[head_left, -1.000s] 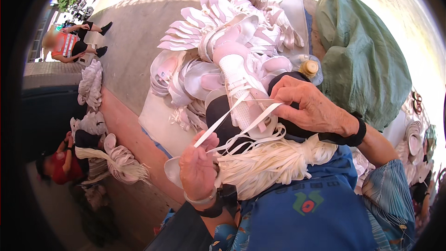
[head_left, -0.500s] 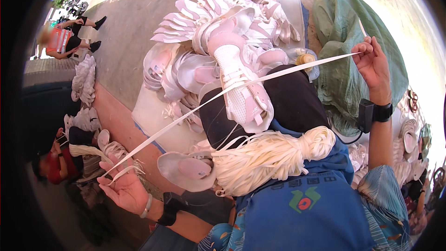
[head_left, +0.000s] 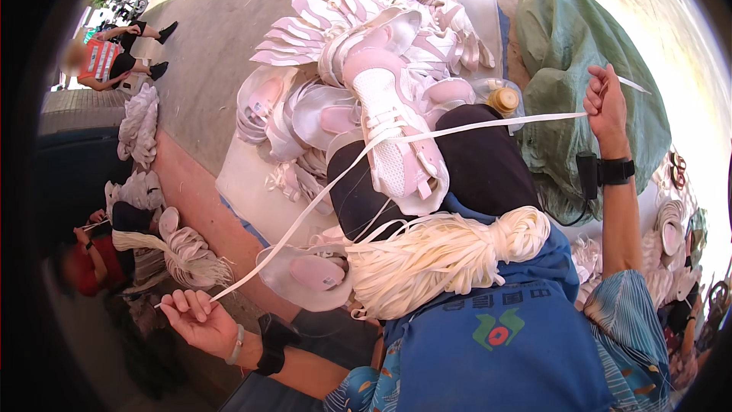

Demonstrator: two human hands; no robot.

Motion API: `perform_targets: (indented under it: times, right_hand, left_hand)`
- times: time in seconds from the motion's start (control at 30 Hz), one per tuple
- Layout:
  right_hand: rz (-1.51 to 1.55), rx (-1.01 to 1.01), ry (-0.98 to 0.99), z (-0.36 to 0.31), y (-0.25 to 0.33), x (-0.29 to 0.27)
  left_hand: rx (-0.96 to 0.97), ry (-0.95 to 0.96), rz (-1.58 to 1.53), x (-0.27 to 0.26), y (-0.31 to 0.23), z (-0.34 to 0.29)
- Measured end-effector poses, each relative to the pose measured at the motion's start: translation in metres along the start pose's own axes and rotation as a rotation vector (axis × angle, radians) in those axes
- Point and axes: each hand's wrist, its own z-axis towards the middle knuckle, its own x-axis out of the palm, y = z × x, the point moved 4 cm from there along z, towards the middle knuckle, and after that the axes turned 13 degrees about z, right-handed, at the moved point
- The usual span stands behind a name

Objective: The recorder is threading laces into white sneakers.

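A pink and white sneaker upper [head_left: 402, 170] rests across my lap, its tongue end pointing away from me. A white flat shoelace [head_left: 496, 122] passes through it near the middle and runs out to both sides. Far to the left, my left hand [head_left: 200, 322] is closed on one length of the lace, with a short tip sticking out past the fingers. Off to the right, my right hand [head_left: 606, 105] grips the other length in curled fingers, its tip showing beyond the hand. A thick bundle of cream laces [head_left: 435, 267] lies on my blue apron [head_left: 503, 366].
A pile of similar uppers [head_left: 328, 30] spreads ahead. A green sack [head_left: 564, 53] stands at the right, beside a clear container with a yellow lid [head_left: 503, 99]. A seated person in an orange vest [head_left: 99, 61] is far left; another in red [head_left: 91, 259] sits nearer.
My left hand has moved slightly down and its fingers have curled. My right hand has shifted down and closed more. The lace, straight and taut above the upper before, now bends down onto it.
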Motion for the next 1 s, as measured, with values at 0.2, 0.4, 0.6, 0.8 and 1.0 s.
perform_targets:
  times: [0.2, 0.4, 0.6, 0.8, 1.0]
  right_hand:
    - [-0.887, -0.148, 0.77, -0.093, -0.061, 0.123]
    - [-1.125, -0.459, 1.108, -0.136, -0.099, 0.152]
    - [-1.063, -0.489, 1.171, -0.127, -0.106, 0.145]
    - [-1.207, -0.565, 0.986, -0.126, -0.098, 0.149]
    - [-1.292, -0.443, 1.14, -0.166, -0.102, 0.157]
  left_hand:
    - [-0.305, 0.216, 0.603, 0.142, 0.099, -0.031]
    - [-0.251, 0.468, 0.84, 0.202, 0.154, -0.033]
    - [-0.14, 0.513, 1.031, 0.21, 0.156, -0.031]
    - [-0.283, 0.515, 1.028, 0.203, 0.163, -0.033]
    - [-0.434, 0.512, 0.923, 0.203, 0.164, -0.038]
